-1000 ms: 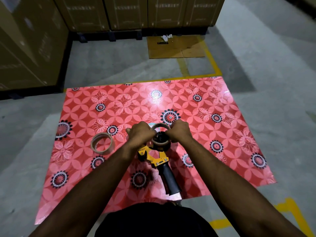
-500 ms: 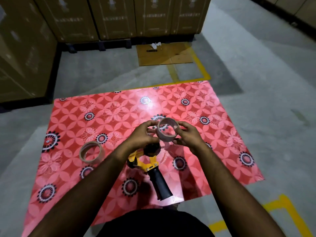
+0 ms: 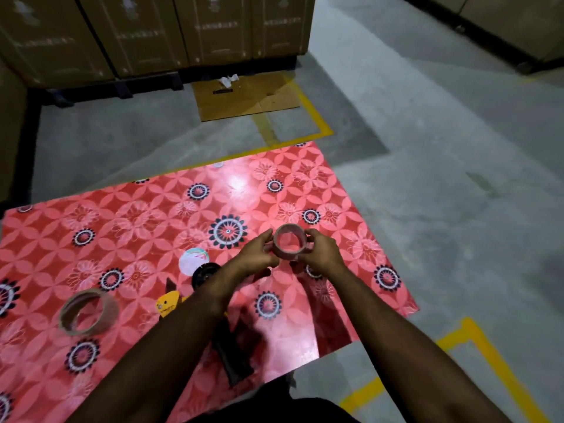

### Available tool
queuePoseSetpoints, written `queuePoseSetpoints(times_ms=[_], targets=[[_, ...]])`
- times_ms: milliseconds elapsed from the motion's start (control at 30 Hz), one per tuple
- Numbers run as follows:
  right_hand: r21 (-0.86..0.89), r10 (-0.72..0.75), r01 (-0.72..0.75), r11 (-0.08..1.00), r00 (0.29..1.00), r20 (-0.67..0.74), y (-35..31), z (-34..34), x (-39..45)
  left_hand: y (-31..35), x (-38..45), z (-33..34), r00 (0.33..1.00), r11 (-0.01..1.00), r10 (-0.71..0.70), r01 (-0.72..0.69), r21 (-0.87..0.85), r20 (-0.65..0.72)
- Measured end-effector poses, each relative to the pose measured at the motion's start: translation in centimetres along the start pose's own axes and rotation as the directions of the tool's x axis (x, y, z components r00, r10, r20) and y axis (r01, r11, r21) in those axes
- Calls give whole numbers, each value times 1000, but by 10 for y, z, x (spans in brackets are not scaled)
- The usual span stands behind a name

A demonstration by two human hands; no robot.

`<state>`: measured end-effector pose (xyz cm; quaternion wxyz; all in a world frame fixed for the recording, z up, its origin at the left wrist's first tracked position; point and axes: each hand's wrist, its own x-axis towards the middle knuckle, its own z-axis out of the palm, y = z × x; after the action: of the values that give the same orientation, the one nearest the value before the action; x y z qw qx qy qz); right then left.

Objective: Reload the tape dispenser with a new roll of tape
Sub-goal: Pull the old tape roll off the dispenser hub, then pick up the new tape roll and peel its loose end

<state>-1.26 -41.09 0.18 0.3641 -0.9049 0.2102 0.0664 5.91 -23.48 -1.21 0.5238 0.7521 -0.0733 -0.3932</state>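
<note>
Red flower-patterned glossy mat (image 3: pixel 146 227) on grey concrete floor.
Left hand (image 3: pixel 255 254) and right hand (image 3: pixel 321 253) pinch a bare brown cardboard tape ring (image 3: pixel 290 242) above it; yellow-and-black tape dispenser (image 3: pixel 195 296) lies below, brown tape roll (image 3: pixel 88 312) at left.

tape dispenser (image 3: pixel 171 303) half behind forearm

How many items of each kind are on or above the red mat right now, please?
Tape rings: 2, one held by the left hand and right hand at, one lying on the mat at
Tape dispensers: 1
Total: 3
</note>
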Motion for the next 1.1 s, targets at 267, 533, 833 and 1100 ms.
queuePoseSetpoints(times_ms=[267, 533, 833, 1100], targets=[[130, -141, 144, 981, 990, -27, -6, -10, -6, -13, -29, -2, 984, 971, -22, -21, -240, -178], [315, -287, 235, 920, 949, 129, -61, 52, -35, -43, -117, -44, 945, 880, 5, -160, -448, -327], [299, -448, 368, 881, 852, 270, -155, 144, -88, -124, -216, -118, 836, 920, -35, -187, -345, -547], [246, -500, 437, 865, 789, 356, -207, 220, -125, -198, -280, -171, 763, 955, -52, -151, -255, -645]])
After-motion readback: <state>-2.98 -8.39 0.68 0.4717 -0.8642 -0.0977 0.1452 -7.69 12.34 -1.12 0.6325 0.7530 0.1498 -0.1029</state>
